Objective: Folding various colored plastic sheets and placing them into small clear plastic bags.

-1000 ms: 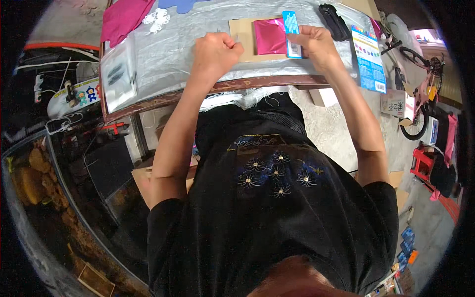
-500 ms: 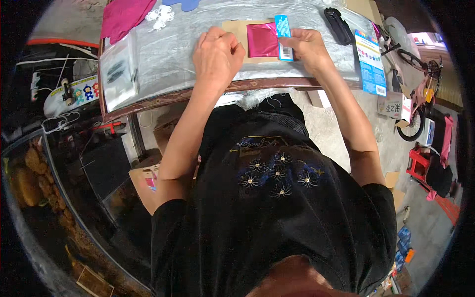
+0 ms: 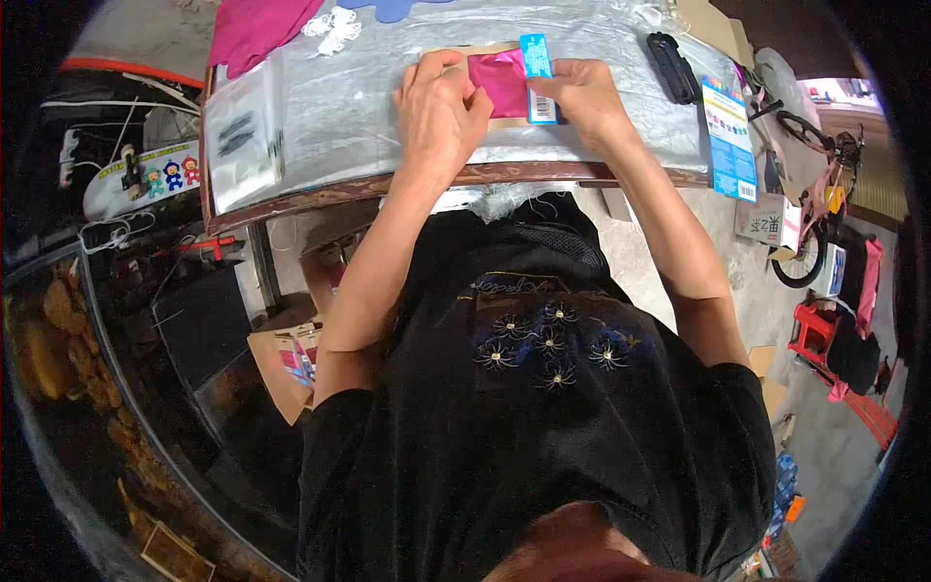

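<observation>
A shiny pink packet [image 3: 497,85] lies over a piece of brown cardboard [image 3: 506,123] on the table. Along the packet's right side stands a narrow blue label strip [image 3: 536,58] with a barcode at its near end. My right hand [image 3: 585,100] pinches that strip between thumb and fingers at its right edge. My left hand [image 3: 441,109] is curled over the cardboard's left part, its thumb overlapping the packet's left edge. What lies under its bent fingers is hidden.
Clear plastic film covers the table [image 3: 339,126]. At its left lie clear bags [image 3: 242,145], pink cloth [image 3: 257,34] and a white lacy piece [image 3: 333,31]. To the right are a black oblong case [image 3: 672,68] and a blue-white printed card [image 3: 727,136]. A bicycle [image 3: 815,194] stands beyond.
My left hand has shifted right against the packet, its thumb now over the packet's left edge. The right hand keeps its pinch on the strip. The whole view has shifted slightly.
</observation>
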Demonstrator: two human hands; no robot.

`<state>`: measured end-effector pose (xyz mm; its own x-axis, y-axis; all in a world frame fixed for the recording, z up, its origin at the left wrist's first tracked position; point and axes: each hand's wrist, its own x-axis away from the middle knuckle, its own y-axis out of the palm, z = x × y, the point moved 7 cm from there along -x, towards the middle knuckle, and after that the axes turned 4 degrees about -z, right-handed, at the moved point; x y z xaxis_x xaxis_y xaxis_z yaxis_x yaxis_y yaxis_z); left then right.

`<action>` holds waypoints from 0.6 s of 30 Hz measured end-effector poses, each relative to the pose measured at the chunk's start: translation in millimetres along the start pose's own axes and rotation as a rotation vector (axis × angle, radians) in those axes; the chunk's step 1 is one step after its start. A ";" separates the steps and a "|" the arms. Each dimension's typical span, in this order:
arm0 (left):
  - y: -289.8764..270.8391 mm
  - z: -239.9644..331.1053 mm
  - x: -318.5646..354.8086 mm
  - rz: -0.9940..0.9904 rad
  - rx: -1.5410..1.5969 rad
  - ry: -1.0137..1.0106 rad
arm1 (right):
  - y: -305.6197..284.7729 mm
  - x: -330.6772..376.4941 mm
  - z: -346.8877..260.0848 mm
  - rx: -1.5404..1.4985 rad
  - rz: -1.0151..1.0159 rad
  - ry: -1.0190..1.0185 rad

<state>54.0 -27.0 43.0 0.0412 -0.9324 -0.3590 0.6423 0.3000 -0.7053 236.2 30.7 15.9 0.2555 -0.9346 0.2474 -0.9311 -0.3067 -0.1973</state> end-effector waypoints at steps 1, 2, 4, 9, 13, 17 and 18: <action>-0.5 -1.9 -1.0 -0.012 -0.001 -0.019 | 3.3 -3.7 -0.3 0.019 -0.013 -0.021; -1.0 -4.1 -2.1 -0.024 -0.002 -0.039 | 5.4 -6.0 -1.9 0.038 -0.026 -0.042; -3.4 -11.1 -1.1 -0.030 -0.008 -0.066 | 7.8 -7.5 -5.4 0.033 -0.051 -0.006; -5.6 -21.0 5.9 -0.034 0.166 0.013 | 13.7 -24.5 -2.4 0.062 -0.121 0.089; -9.2 -19.1 13.2 -0.064 0.188 0.063 | 17.5 -23.0 -5.6 0.079 -0.115 0.096; -10.0 -12.4 15.8 -0.080 0.050 0.193 | 23.3 -33.4 2.8 0.064 -0.104 0.054; -12.4 -8.2 13.9 -0.079 0.023 0.203 | 24.4 -35.0 3.7 0.056 -0.100 0.035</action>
<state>40.3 -42.0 41.8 -0.1638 -0.8924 -0.4204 0.6547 0.2204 -0.7231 205.5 55.2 -1.1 0.3367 -0.8923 0.3009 -0.8850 -0.4090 -0.2227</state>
